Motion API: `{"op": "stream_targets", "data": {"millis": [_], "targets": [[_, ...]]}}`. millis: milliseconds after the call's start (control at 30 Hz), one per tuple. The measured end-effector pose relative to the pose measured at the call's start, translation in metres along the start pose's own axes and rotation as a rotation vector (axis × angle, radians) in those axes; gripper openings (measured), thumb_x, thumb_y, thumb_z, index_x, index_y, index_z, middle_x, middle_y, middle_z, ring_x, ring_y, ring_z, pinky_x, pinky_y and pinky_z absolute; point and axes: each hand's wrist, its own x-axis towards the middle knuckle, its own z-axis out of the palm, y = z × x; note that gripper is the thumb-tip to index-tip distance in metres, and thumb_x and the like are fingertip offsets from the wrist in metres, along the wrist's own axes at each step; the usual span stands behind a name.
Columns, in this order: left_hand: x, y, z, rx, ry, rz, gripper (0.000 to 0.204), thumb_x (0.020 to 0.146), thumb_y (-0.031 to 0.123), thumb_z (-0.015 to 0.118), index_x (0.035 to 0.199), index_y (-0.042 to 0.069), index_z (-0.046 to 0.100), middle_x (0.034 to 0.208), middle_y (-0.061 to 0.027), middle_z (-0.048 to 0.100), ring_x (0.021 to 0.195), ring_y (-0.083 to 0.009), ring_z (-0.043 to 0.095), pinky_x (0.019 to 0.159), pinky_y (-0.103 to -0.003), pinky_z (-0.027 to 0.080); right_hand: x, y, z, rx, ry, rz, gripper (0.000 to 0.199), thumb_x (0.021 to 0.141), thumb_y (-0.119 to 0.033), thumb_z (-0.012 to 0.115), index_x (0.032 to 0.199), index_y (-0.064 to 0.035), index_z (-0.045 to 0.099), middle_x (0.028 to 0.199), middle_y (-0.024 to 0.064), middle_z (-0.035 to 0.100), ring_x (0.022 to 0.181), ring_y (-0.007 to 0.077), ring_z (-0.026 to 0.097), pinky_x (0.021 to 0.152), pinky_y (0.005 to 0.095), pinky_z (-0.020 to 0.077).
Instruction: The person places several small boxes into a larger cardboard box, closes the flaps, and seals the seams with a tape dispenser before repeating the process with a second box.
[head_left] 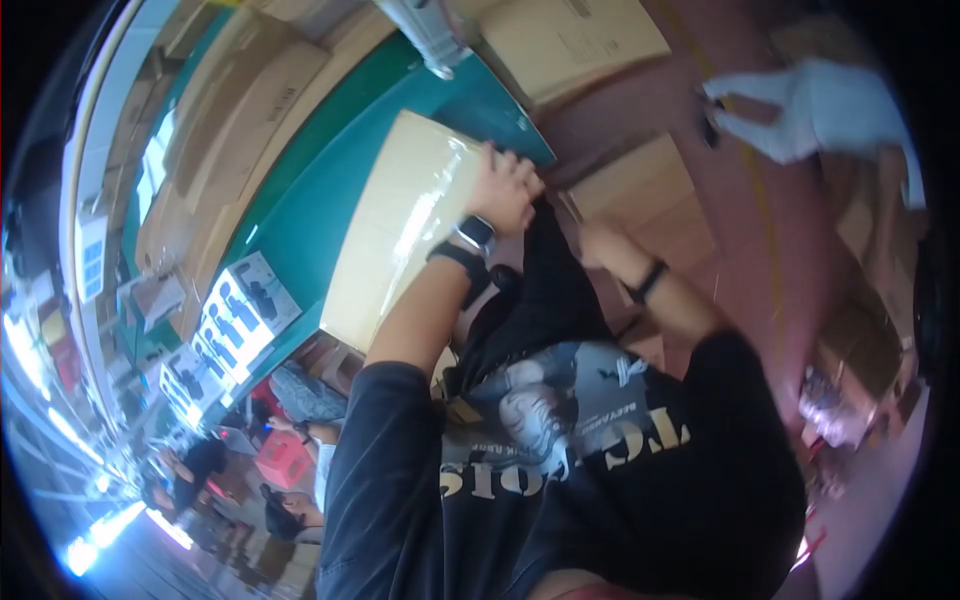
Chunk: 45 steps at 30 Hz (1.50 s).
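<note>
Left fingers (512,166) spread on taped carton (405,215), right fingers (597,240) blurred, grip unclear, lettered shirt (610,510)

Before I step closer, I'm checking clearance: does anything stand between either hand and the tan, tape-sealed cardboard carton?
Nothing visible for the left hand, which touches the carton. The person's black fabric trousers appear between the blurred right hand and the carton; depth is unclear.

Black T-shirt (620,500): large pale block letters, smaller print above
Top carton (565,60): faint printed lines
Left carton (225,135): small dark marking
</note>
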Motion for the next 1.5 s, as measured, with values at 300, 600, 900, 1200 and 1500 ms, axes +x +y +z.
{"op": "stream_targets", "data": {"millis": [300,600,900,1200,1500], "targets": [[-0.08,0.152,0.027,-1.009,0.371,0.097,0.048,0.086,0.034,0.065,0.125,0.007,0.067,0.15,-0.0164,0.047,0.143,-0.0361,0.037,0.123,-0.059,0.015,-0.209,0.145,0.084,1.516,-0.165,0.236,0.063,0.067,-0.003,0.057,0.129,0.0008,0.06,0.108,0.0033,0.067,0.098,0.018,0.065,0.086,0.0288,0.052],[-0.105,0.116,0.036,-0.85,0.284,-0.43,0.073,0.098,0.04,0.052,0.151,-0.006,0.033,0.157,-0.0262,0.034,0.15,-0.0396,0.026,0.124,-0.055,0.013,-0.095,0.059,-0.003,1.585,-0.381,-0.281,0.066,0.068,-0.009,0.062,0.134,0.0001,0.056,0.121,0.0094,0.064,0.112,0.0208,0.061,0.099,0.0316,0.0472],[-0.371,0.199,0.102,-0.927,-0.112,-2.203,0.064,0.102,0.043,0.045,0.134,-0.012,0.05,0.131,-0.0358,0.056,0.124,-0.0497,0.055,0.105,-0.055,0.043,-0.063,-0.024,0.01,1.169,-0.13,-0.454,0.078,0.069,-0.011,0.059,0.144,0.0017,0.049,0.157,0.0175,0.039,0.148,0.027,0.034,0.118,0.0331,0.0296],[-0.337,-0.001,0.123,-0.749,0.06,-1.958,0.056,0.097,0.048,0.051,0.101,-0.006,0.064,0.092,-0.0297,0.07,0.088,-0.0469,0.068,0.078,-0.054,0.053,0.008,-0.068,-0.049,1.443,-0.027,-0.247,0.062,0.07,-0.011,0.058,0.13,0.0011,0.059,0.126,0.0117,0.063,0.117,0.0239,0.059,0.103,0.0328,0.0447],[-0.338,-0.215,0.19,-0.967,0.137,-1.74,0.056,0.099,0.043,0.045,0.08,-0.001,0.074,0.087,-0.0278,0.07,0.082,-0.0447,0.07,0.075,-0.052,0.056,0.15,-0.162,-0.129,1.437,0.225,0.013,0.047,0.072,-0.01,0.062,0.118,-0.0005,0.063,0.114,0.0074,0.066,0.105,0.0205,0.061,0.097,0.0336,0.0455]]}}
